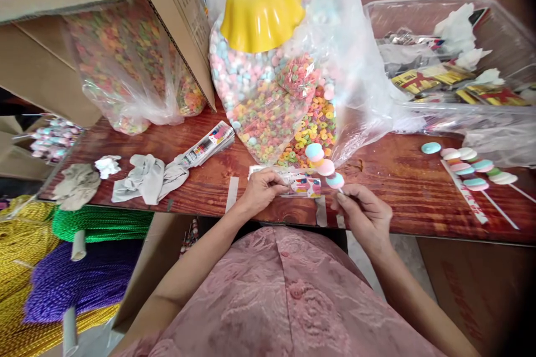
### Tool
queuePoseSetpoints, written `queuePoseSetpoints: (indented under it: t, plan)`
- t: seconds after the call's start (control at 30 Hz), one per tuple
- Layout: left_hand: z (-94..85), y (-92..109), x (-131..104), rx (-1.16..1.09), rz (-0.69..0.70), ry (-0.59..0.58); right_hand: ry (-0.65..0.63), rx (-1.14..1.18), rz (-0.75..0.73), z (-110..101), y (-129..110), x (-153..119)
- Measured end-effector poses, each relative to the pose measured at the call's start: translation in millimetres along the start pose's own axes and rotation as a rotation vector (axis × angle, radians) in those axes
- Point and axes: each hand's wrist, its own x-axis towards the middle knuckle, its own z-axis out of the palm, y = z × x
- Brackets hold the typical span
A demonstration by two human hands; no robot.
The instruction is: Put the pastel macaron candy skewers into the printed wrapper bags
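My right hand (366, 212) pinches the stick of a candy skewer (325, 167) threaded with blue, pink and orange soft sweets. The skewer tilts up and to the left, over the table's front part. At its left, my left hand (266, 189) closes thumb and fingers on the edge of a printed plastic wrapper (305, 186), which lies low over the table. Behind both hands is a clear bag of ring-shaped gummies and pastel sweets (268, 117). On the right rest two more candy skewers (473, 170) and a loose blue sweet (431, 148).
An upturned yellow bowl (263, 8) sits on the bag. A cardboard box (167, 28) holds bagged gummies at the left. A plastic bin (452, 5) stands back right. Gloves (151, 178) and a stack of wrappers (209, 145) lie left. Cord bundles (84, 279) are below.
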Motion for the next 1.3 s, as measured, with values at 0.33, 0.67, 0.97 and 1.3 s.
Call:
queuePoseSetpoints:
  t: [0.33,0.67,0.97,1.3]
  plan:
    - [-1.7,0,0,0.008,0.057,0.000,-0.126,-0.412,-0.218,-77,8,-6]
    - [5.2,-1,-6,0.002,0.099,0.061,-0.068,-0.314,-0.115,-67,9,-5]
    - [4.5,-4,-7,-0.031,0.104,0.077,-0.139,-0.390,-0.235,-59,2,4]
    - [4.0,-5,-8,0.026,0.195,0.027,-0.245,-0.917,-0.733,-75,-22,23]
